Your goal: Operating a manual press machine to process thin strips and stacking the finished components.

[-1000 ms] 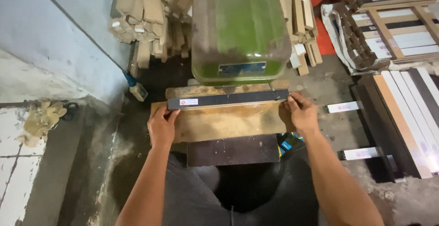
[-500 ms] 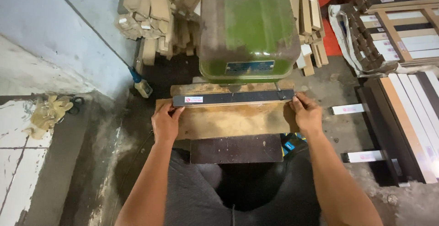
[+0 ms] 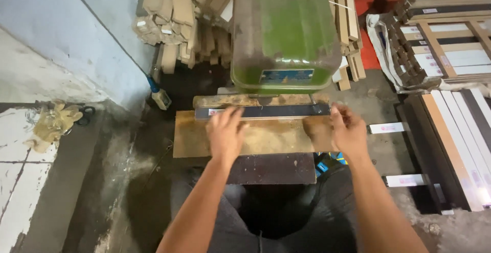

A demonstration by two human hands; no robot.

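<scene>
Under the green machine [image 3: 284, 33], both hands' grips spread open: left hand [image 3: 225, 133] and right hand [image 3: 348, 130] on the dark strip [image 3: 266, 111].

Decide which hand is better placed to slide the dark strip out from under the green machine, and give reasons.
Probably the left hand: its fingers overlap the dark strip. The right hand sits off the strip's far end.

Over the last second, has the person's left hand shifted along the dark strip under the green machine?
Yes. The left hand has slid right along the dark strip, from its left end toward the middle, nearer the green machine.
</scene>
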